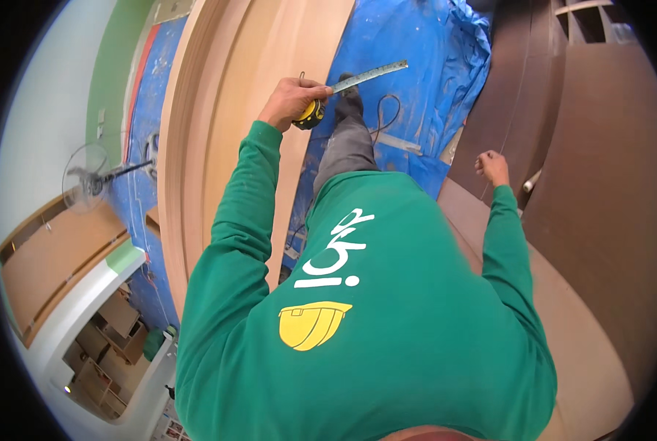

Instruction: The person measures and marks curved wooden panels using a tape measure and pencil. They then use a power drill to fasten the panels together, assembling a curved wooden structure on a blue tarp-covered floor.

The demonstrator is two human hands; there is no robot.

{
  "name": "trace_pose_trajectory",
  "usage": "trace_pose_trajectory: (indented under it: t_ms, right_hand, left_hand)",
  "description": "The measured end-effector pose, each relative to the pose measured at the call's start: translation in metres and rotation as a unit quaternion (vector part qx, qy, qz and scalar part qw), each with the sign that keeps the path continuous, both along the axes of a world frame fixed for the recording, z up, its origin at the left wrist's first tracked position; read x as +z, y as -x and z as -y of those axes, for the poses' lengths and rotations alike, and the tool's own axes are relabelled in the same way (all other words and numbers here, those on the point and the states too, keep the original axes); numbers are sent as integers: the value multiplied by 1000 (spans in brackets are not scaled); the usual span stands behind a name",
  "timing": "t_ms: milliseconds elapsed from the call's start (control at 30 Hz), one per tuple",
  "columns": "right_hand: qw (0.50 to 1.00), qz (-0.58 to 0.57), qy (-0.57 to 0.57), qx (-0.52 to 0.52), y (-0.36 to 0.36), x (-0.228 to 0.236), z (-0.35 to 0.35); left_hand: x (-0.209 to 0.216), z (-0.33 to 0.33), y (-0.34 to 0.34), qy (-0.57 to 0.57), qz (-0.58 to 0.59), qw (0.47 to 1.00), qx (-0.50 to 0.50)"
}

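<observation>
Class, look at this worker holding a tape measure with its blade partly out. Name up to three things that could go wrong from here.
1. The blade of the tape measure juts out from the left hand, its tip apparently unsupported; it might buckle or snap back.
2. A dark cable loops near the worker's foot and could snag it.
3. The blue sheet underfoot is wrinkled, so it might trip someone.

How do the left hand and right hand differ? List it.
The left hand grips a yellow-and-black tape measure with its metal blade out; the right hand shows nothing held.
The left hand appears over pale wooden boards; the right hand appears against dark brown panels.
Both emerge bare from green sleeves.
</observation>
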State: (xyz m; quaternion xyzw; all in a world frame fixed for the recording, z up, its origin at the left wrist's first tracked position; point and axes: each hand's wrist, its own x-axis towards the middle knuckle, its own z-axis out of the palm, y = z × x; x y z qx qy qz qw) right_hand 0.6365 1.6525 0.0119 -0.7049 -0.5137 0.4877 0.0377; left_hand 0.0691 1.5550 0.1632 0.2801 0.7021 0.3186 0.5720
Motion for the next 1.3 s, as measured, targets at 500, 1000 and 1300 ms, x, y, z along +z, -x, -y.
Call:
trace_pose_trajectory:
  t_ms: [500,1000,1300]
  right_hand:
    - [979,169,76,87,95,28,-61]
    - [772,-515,248,-279,427,-171,-530]
    - [616,-631,389,-268,564,-157,-615]
  left_hand:
    - [-18,-285,144,47,-67,991,-109]
    - [-38,-334,113,194,-53,979,39]
    - [-58,-391,144,208,-34,972,105]
